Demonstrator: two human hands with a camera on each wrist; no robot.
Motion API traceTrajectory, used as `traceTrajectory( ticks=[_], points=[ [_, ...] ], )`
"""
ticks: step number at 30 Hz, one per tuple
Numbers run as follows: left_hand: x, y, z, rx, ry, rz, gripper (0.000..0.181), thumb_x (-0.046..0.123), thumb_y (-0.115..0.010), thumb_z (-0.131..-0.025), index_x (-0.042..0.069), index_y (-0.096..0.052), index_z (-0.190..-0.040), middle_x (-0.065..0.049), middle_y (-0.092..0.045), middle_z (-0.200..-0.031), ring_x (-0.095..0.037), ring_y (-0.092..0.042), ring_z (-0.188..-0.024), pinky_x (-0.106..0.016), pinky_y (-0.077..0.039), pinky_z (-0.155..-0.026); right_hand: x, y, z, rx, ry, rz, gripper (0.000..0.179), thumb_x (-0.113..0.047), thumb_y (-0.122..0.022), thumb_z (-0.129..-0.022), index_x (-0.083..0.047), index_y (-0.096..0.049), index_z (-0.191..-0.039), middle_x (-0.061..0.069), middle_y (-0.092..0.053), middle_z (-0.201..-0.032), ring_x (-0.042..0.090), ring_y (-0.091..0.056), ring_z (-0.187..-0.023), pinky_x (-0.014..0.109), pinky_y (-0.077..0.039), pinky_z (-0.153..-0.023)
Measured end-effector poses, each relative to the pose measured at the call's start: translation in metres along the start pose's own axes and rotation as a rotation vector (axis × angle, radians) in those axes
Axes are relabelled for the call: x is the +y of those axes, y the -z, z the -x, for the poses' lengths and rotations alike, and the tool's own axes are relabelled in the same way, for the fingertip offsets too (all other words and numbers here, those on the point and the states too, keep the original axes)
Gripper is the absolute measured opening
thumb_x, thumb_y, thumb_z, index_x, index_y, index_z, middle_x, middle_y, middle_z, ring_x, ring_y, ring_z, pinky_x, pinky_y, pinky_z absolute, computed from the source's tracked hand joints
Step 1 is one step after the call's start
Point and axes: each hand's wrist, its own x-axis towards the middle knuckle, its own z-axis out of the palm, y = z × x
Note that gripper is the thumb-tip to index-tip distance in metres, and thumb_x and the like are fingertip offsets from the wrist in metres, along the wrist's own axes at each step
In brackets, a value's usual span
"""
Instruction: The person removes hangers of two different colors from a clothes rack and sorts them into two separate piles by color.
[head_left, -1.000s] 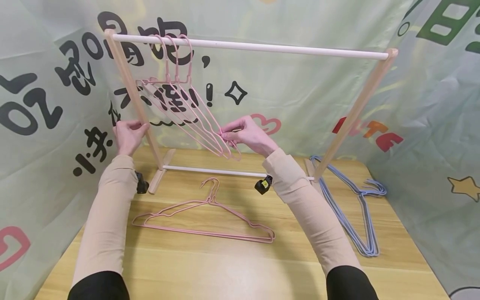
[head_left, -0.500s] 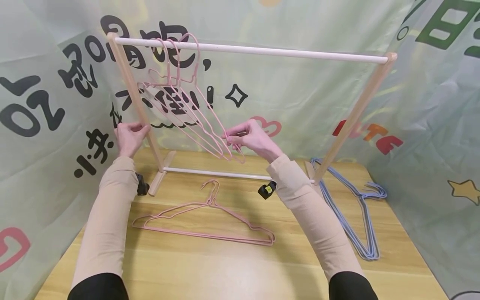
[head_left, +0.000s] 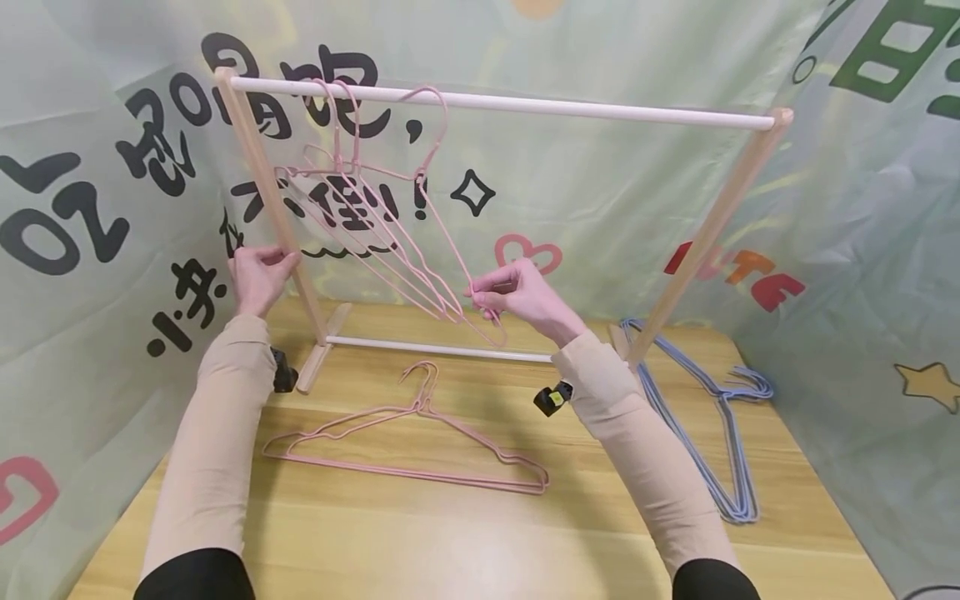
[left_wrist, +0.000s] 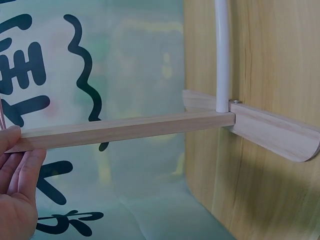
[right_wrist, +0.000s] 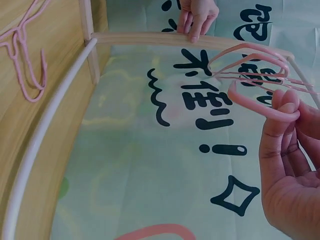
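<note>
My left hand (head_left: 260,279) pinches the left wooden post (head_left: 258,167) of a small clothes rack; in the left wrist view the thumb and fingers (left_wrist: 31,172) lie on either side of that post. My right hand (head_left: 528,298) pinches a pink hanger (head_left: 448,233) near its lower corner, its hook over the white top rail (head_left: 562,104). To its left, two more pink hangers (head_left: 347,125) hang close together near the rail's left end. The right wrist view shows the held hanger's corner (right_wrist: 255,106) between thumb and fingers.
Two pink hangers (head_left: 420,408) lie overlapped on the wooden table (head_left: 420,542) in front of the rack. A stack of blue hangers (head_left: 731,442) lies at the right, by the right post (head_left: 712,233). A white lower bar (head_left: 442,347) joins the feet. Printed cloth (head_left: 600,208) stands behind.
My right hand has moved right and slightly down, drawing the pink hanger along the rail away from the other two. The left hand stays on the post.
</note>
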Motion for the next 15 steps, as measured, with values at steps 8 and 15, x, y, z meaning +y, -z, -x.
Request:
traceTrajectory(
  ticks=[8, 15],
  points=[
    [0.002, 0.0, -0.001, -0.022, 0.011, -0.001, 0.036, 0.027, -0.073, -0.092, 0.008, -0.071, -0.123, -0.014, -0.072, -0.117, 0.01, -0.054, -0.075, -0.016, -0.045, -0.079, 0.017, 0.008, 0.019, -0.016, 0.033, 0.039, 0.021, 0.007, -0.062, -0.093, 0.02, -0.066, -0.11, -0.003, -0.074, -0.077, 0.008, -0.061, -0.061, 0.021, -0.051, -0.058],
    [0.003, 0.0, 0.0, -0.028, 0.03, -0.003, 0.037, 0.027, -0.072, -0.092, 0.008, -0.071, -0.124, -0.017, -0.071, -0.123, 0.006, -0.055, -0.08, -0.025, -0.048, -0.09, 0.037, 0.018, 0.04, -0.038, 0.021, 0.084, 0.019, 0.008, -0.06, -0.094, 0.02, -0.067, -0.107, 0.005, -0.073, -0.075, 0.01, -0.061, -0.059, 0.024, -0.051, -0.055]
  ],
)
